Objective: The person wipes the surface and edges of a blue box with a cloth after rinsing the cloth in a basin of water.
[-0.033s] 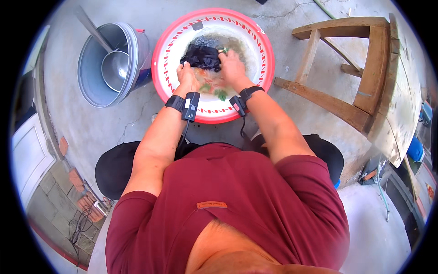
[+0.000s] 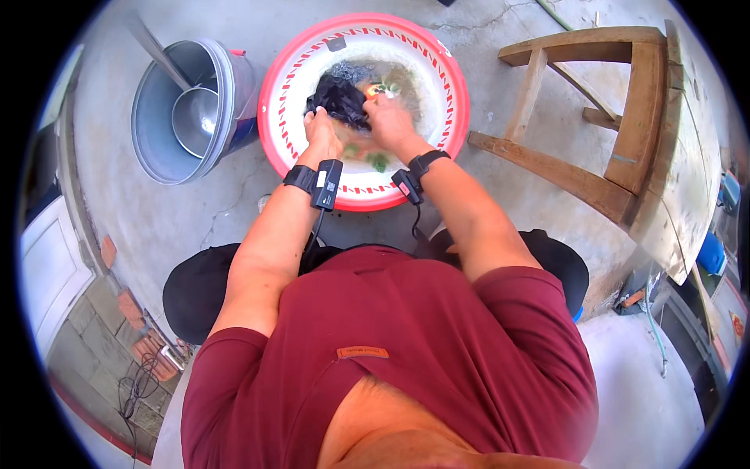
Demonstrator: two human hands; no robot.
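Observation:
In front of me is a round white basin [image 2: 462,109] with a red rim and a red pattern around its inner side. It holds cloudy water. A wet, bunched black cloth [image 2: 341,98] lies in it. My left hand [image 2: 322,134] is closed on the cloth's near left edge, thumb uppermost. My right hand [image 2: 391,123] grips its right side, with the fingertips partly hidden. Just beyond those fingertips shows an orange and yellow patch [image 2: 376,91]. Green leaf-like patches [image 2: 378,162] show near the basin's front, blurred by the water. Both wrists wear black straps with small black boxes.
A grey bucket [image 2: 238,94] stands left of the basin, with a long-handled metal dipper [image 2: 195,117] inside. To the right, a wooden stool or small table [image 2: 648,117] lies on its side. Bricks [image 2: 155,356] and a coiled dark cable [image 2: 137,383] lie at lower left.
My right hand has shifted slightly left and toward me with the cloth, whose shape has changed. The orange and yellow patch beyond my fingers shows more. My left hand has hardly moved.

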